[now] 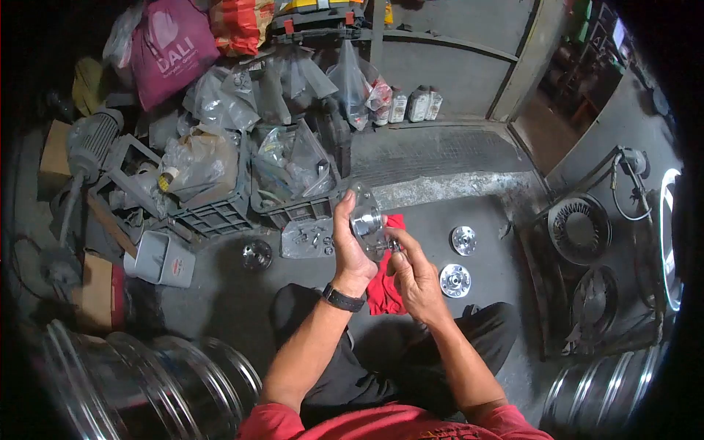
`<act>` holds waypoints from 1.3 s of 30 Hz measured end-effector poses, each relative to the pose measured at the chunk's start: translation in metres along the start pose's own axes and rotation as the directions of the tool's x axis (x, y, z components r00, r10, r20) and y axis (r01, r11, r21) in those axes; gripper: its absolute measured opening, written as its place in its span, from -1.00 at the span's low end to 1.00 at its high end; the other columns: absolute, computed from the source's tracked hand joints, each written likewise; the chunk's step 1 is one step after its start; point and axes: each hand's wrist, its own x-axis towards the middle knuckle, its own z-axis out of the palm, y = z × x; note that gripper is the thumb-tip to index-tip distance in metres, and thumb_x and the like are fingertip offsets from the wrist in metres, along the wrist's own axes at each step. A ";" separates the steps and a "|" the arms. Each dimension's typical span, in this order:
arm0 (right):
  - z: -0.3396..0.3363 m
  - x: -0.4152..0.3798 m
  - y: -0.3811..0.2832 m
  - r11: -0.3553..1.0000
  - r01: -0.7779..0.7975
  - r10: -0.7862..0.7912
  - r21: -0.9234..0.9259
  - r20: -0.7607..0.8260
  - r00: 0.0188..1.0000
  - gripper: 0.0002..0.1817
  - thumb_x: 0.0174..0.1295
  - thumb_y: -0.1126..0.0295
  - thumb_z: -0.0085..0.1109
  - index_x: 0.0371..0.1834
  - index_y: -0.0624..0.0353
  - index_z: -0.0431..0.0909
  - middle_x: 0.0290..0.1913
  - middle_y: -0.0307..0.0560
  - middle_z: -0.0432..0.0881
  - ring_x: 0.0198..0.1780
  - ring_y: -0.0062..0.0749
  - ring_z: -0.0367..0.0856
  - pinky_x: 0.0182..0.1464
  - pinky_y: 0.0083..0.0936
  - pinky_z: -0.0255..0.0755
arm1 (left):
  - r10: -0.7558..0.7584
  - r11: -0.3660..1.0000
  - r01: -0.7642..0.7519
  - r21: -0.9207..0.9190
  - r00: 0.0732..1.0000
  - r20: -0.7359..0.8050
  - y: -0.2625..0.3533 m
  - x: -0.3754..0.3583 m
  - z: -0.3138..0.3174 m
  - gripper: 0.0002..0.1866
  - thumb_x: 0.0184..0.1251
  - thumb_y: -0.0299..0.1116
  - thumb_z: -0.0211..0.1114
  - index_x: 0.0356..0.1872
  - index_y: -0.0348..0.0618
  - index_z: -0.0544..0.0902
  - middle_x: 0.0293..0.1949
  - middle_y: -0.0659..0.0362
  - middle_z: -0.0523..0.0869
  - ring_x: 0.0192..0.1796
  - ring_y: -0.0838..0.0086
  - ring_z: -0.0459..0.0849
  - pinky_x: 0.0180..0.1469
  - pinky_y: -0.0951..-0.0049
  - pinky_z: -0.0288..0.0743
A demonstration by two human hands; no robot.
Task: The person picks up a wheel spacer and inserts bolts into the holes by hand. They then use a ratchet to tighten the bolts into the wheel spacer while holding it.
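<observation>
My left hand (350, 249) holds up a shiny metal wheel hub (366, 220) by its flange, with the thumb along the outer edge. At the hub's lower right side my right hand (416, 277) is closed, its fingertips pinched against the part. What sits in that pinch is too small and covered to make out. Beneath both hands a red cloth (386, 295) is spread on the floor. To the right lie two similar round metal hubs, an upper hub (463, 240) and a lower hub (455, 281). Another hub (257, 254) rests on the left.
A clear plastic bag or tray of small parts (304, 240) lies left of the hands. Behind stand plastic crates (213, 218) with bags, and several bottles (419, 104). A grey bin (163, 258) is at left, a metal frame (546, 308) at right, and wheel rims (147, 381) in front.
</observation>
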 end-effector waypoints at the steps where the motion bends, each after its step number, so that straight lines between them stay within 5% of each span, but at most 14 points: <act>1: 0.000 -0.001 -0.002 0.997 -0.067 0.067 0.030 0.005 0.998 -0.57 0.69 0.29 0.07 0.56 -0.02 0.47 0.26 0.03 0.72 0.10 -0.33 0.70 0.21 -0.41 0.51 | 0.014 1.000 -0.014 0.014 1.000 -0.007 0.000 -0.001 0.000 -0.49 0.47 0.22 0.29 -0.07 -0.06 0.67 -0.27 0.14 0.79 -0.28 0.24 0.83 -0.20 0.23 0.75; 11: -0.004 0.001 -0.003 1.000 -0.024 0.025 -0.014 0.018 1.000 -0.56 0.67 0.33 0.09 0.56 0.04 0.46 0.32 0.15 0.70 0.29 -0.19 0.72 0.31 -0.33 0.52 | -0.091 0.996 0.087 0.033 0.985 0.144 0.003 0.010 -0.006 -0.50 0.48 0.22 0.29 -0.05 -0.06 0.69 -0.26 0.17 0.80 -0.26 0.26 0.84 -0.15 0.19 0.79; 17: -0.009 0.005 0.002 0.989 0.074 -0.067 -0.127 0.057 0.996 -0.56 0.68 0.34 0.09 0.55 0.10 0.45 0.33 0.18 0.69 0.35 -0.14 0.70 0.34 -0.26 0.52 | -0.357 0.933 0.360 0.002 0.924 0.136 0.011 0.010 -0.004 -0.52 0.46 0.27 0.32 -0.12 0.05 0.74 -0.26 0.22 0.83 -0.24 0.35 0.83 -0.14 0.22 0.75; 19: -0.006 0.005 0.014 0.984 0.161 -0.161 -0.083 0.006 0.987 -0.54 0.70 0.35 0.05 0.61 0.00 0.42 -0.38 -0.32 0.50 -0.45 -0.74 0.34 -0.37 -0.69 0.29 | -0.355 0.933 0.360 -0.009 0.924 0.140 0.010 0.011 -0.004 -0.52 0.46 0.27 0.31 -0.11 0.04 0.74 -0.25 0.22 0.83 -0.24 0.37 0.83 -0.14 0.25 0.75; 23: -0.004 0.005 0.020 0.993 0.069 -0.065 0.092 -0.046 0.997 -0.52 0.73 0.28 0.01 0.64 -0.01 0.35 -0.37 -0.28 0.55 -0.52 -0.72 0.37 -0.47 -0.64 0.32 | -0.341 0.939 0.344 0.006 0.928 0.148 0.015 0.006 0.001 -0.48 0.40 0.36 0.34 -0.19 0.10 0.69 -0.29 0.29 0.75 -0.24 0.37 0.78 -0.13 0.19 0.71; 24: -0.007 0.005 0.020 0.965 0.022 -0.007 0.260 -0.058 0.998 -0.51 0.74 0.22 -0.03 0.66 -0.04 0.30 -0.36 -0.24 0.56 -0.57 -0.69 0.35 -0.53 -0.60 0.30 | -0.340 0.939 0.343 0.008 0.929 0.148 0.018 0.003 0.002 -0.48 0.40 0.36 0.34 -0.19 0.10 0.69 -0.29 0.29 0.75 -0.24 0.37 0.78 -0.13 0.19 0.71; 26: -0.011 0.005 0.015 0.905 -0.018 0.048 0.425 -0.061 0.997 -0.49 0.75 0.16 -0.06 0.68 -0.08 0.25 -0.35 -0.20 0.57 -0.62 -0.65 0.34 -0.60 -0.56 0.27 | -0.378 0.910 0.408 -0.078 0.891 0.251 0.023 -0.004 0.004 -0.31 0.40 0.50 0.22 0.01 0.05 0.72 -0.13 0.18 0.80 -0.07 0.19 0.80 0.04 -0.13 0.68; 28: -0.013 0.005 0.008 0.778 -0.072 0.157 0.625 -0.082 0.984 -0.45 0.75 0.08 -0.10 0.71 -0.13 0.16 -0.33 -0.12 0.58 -0.68 -0.61 0.28 -0.66 -0.54 0.18 | -0.305 0.922 0.355 -0.155 0.913 0.272 0.025 -0.008 0.008 -0.24 0.40 0.55 0.15 0.13 0.05 0.69 -0.02 0.14 0.80 0.03 0.12 0.78 0.11 -0.23 0.63; 32: -0.021 0.003 -0.002 0.697 -0.057 0.152 0.715 -0.070 0.986 -0.43 0.74 0.03 -0.08 0.71 -0.15 0.15 -0.33 -0.11 0.60 -0.69 -0.64 0.26 -0.66 -0.59 0.12 | -0.194 0.886 0.313 -0.341 0.920 0.339 0.026 -0.005 0.002 -0.11 0.41 0.60 0.05 0.38 0.04 0.61 0.26 0.08 0.74 0.27 0.05 0.71 0.31 -0.28 0.55; 34: -0.021 0.003 -0.002 0.697 -0.047 0.137 0.715 -0.068 0.988 -0.43 0.74 0.04 -0.09 0.71 -0.15 0.14 -0.34 -0.10 0.59 -0.69 -0.64 0.26 -0.66 -0.59 0.12 | -0.181 0.868 0.314 -0.386 0.922 0.342 0.024 0.006 -0.005 -0.17 0.47 0.52 0.06 0.39 0.04 0.61 0.30 0.07 0.72 0.34 0.03 0.67 0.38 -0.27 0.50; 37: -0.021 0.002 -0.008 0.720 -0.050 0.150 0.692 -0.086 0.985 -0.42 0.74 0.03 -0.10 0.71 -0.13 0.13 -0.34 -0.11 0.59 -0.69 -0.65 0.27 -0.66 -0.59 0.14 | -0.110 0.818 0.276 -0.505 0.936 0.333 0.022 0.013 -0.012 -0.41 0.46 0.15 0.24 0.32 -0.02 0.67 0.31 0.05 0.71 0.39 -0.03 0.61 0.47 -0.38 0.38; 39: -0.022 0.002 -0.005 0.741 -0.044 0.134 0.670 -0.084 0.987 -0.40 0.72 -0.01 -0.07 0.72 -0.17 0.13 -0.34 -0.09 0.59 -0.70 -0.63 0.27 -0.68 -0.59 0.13 | -0.100 0.799 0.274 -0.535 0.938 0.332 0.024 0.020 -0.017 -0.39 0.45 0.17 0.24 0.31 -0.03 0.68 0.30 0.04 0.72 0.39 -0.02 0.61 0.48 -0.37 0.38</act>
